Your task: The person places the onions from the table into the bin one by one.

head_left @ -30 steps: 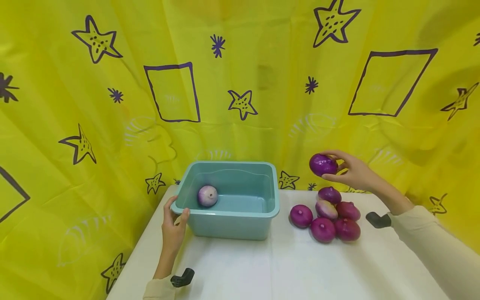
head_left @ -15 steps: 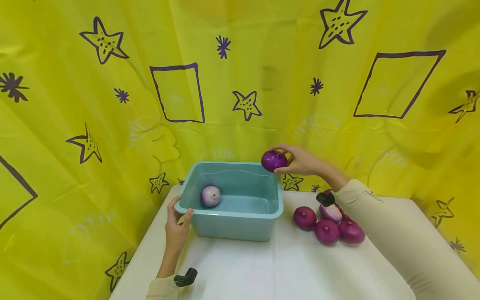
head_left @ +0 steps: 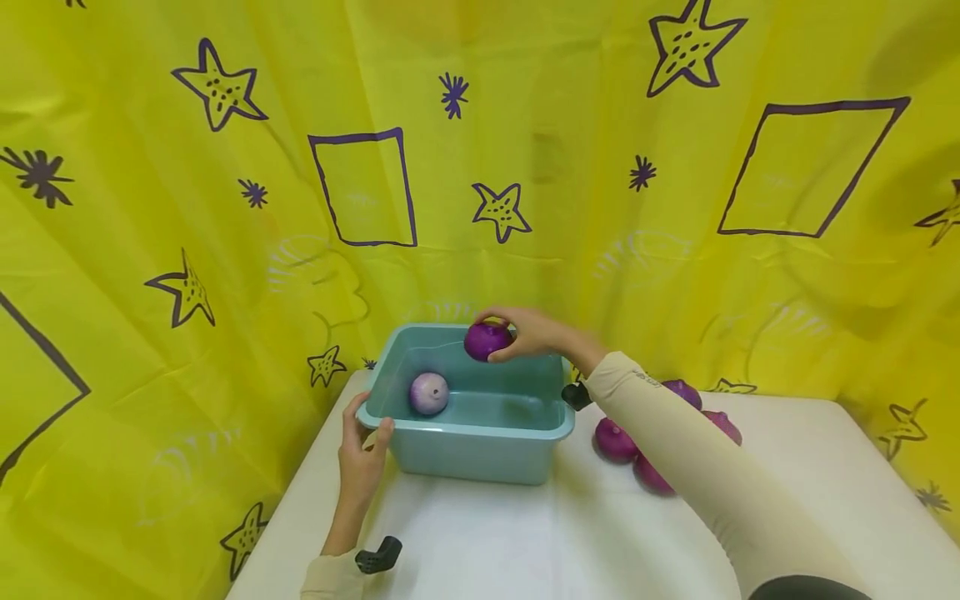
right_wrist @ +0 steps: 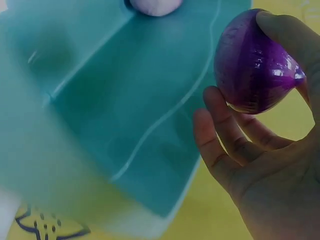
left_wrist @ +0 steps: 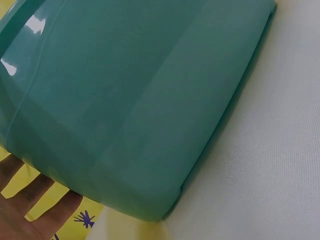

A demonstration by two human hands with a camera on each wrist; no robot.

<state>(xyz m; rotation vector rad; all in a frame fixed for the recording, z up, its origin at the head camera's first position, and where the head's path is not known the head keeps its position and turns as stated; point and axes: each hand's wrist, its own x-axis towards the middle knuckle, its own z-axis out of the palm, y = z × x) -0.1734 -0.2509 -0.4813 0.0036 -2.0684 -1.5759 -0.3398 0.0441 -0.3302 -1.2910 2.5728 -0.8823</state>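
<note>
A teal plastic tub (head_left: pixel 472 455) stands on the table, and one pale purple-and-white onion (head_left: pixel 429 393) lies inside it at the left. My left hand (head_left: pixel 362 462) grips the tub's front left corner, thumb at the front of the rim; in the left wrist view its fingers (left_wrist: pixel 55 212) lie along the tub's side. Over the tub's back half, my right hand (head_left: pixel 528 335) holds a shiny purple onion (head_left: pixel 487 342) between thumb and fingertips. The right wrist view shows that onion's pointed end turned toward the palm.
Several purple onions (head_left: pixel 615 442) lie in a group right of the tub, partly hidden by the right sleeve (head_left: pixel 697 467). A white cloth (head_left: pixel 480 542) covers the table. Behind it hangs a yellow curtain (head_left: pixel 570 125) with drawn stars. Dark wrist devices sit on both sleeves.
My right hand has carried the purple onion leftward from above the onion group to over the tub. The left hand keeps its grip on the corner. The head view has shifted slightly.
</note>
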